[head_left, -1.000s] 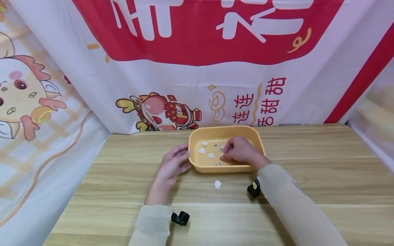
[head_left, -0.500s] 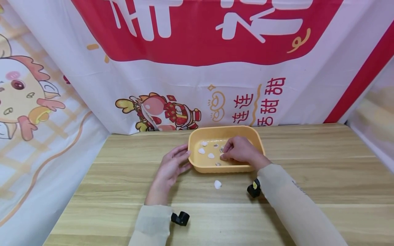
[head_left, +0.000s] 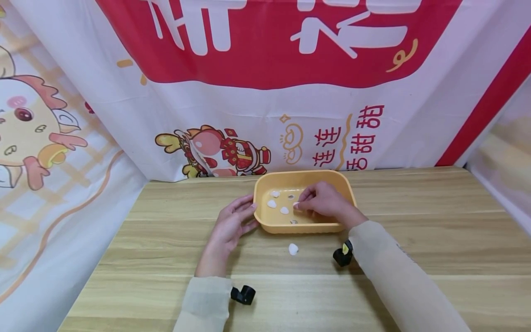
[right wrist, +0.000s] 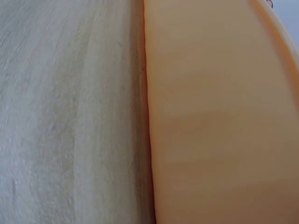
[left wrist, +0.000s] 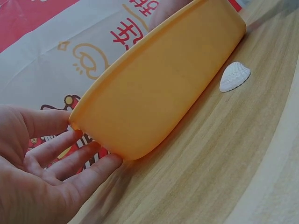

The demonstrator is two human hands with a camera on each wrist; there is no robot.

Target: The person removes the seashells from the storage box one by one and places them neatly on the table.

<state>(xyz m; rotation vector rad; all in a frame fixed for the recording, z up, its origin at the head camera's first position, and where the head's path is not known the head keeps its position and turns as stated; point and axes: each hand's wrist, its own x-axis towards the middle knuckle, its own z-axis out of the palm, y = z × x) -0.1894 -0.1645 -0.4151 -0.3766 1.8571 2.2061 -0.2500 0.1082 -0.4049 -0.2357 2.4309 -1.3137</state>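
A yellow plastic basin [head_left: 304, 228] stands on the wooden table. My left hand [head_left: 234, 223] rests against its left end, fingers extended and fingertips touching the wall, as the left wrist view shows. Inside the basin, my right hand [head_left: 321, 201] pinches a small white seashell [head_left: 296, 205] between thumb and fingertips. White shells [head_left: 284, 210] and small darker shells [head_left: 291, 196] lie scattered on the basin floor, partly covered by the right hand. Only the basin's outer wall [right wrist: 219, 112] and the table appear in the right wrist view; the hand itself is hidden there.
One ribbed white shell [left wrist: 234, 77] lies on the table [head_left: 174, 258] in front of the basin. A printed cloth [head_left: 232, 106] hangs right behind the basin and table's back edge. Black wrist cameras [head_left: 244, 295] sit on both sleeves.
My right hand has shifted slightly up and left inside the basin, a white shell lifting with its fingertips. The left hand and the basin have stayed put.
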